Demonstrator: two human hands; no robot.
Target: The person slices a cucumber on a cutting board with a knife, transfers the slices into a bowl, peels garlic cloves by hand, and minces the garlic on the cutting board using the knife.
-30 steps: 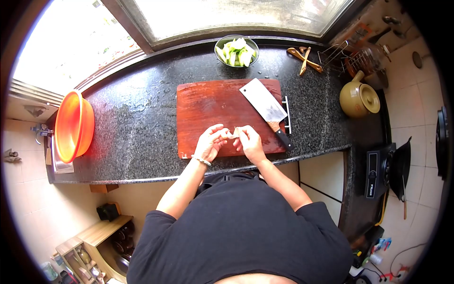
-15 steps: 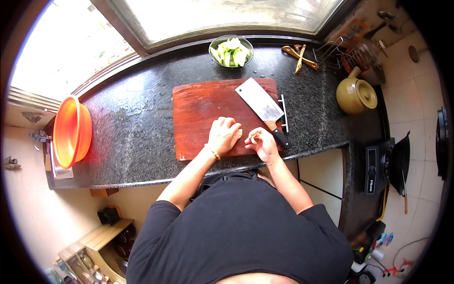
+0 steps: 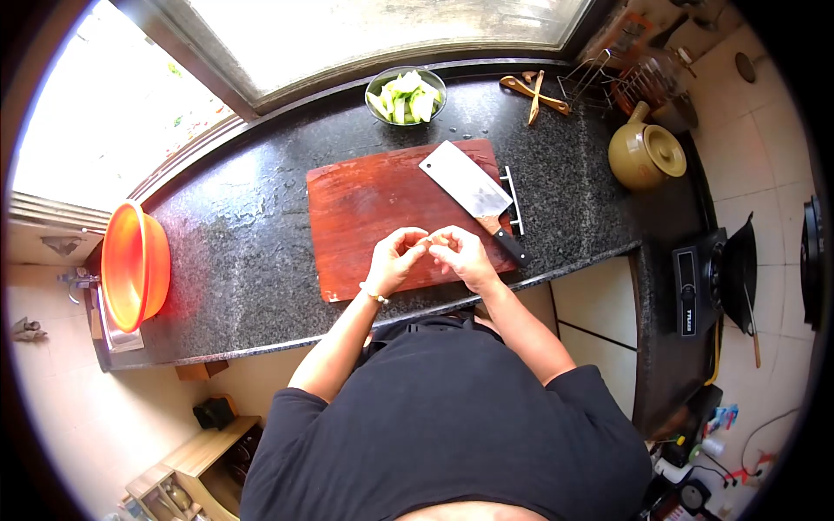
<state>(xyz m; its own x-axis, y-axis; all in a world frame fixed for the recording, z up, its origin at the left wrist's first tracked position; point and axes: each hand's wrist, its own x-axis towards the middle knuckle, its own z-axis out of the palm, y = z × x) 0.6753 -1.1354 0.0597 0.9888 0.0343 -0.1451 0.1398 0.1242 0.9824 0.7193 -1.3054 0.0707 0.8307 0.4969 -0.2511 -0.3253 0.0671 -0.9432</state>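
My left hand (image 3: 396, 260) and my right hand (image 3: 464, 260) meet over the near edge of a reddish wooden cutting board (image 3: 365, 204). Their fingertips are pinched together around a small pale piece (image 3: 428, 244), mostly covered by the fingers and too small to name. A cleaver (image 3: 467, 180) lies flat on the right side of the board, blade pointing away and black handle toward me. The handle is close to my right hand but apart from it. A bracelet circles my left wrist.
A glass bowl of cut green vegetable pieces (image 3: 407, 97) stands behind the board. An orange basin (image 3: 136, 265) is at the far left. Wooden tongs (image 3: 535, 95), a wire rack (image 3: 589, 80), a lidded clay pot (image 3: 641, 156) and a stove with a wok (image 3: 738, 273) are on the right.
My left hand has lifted off the board and turned, bringing its fingertips against those of my right hand, which has moved slightly left. The camera view has shifted a little.
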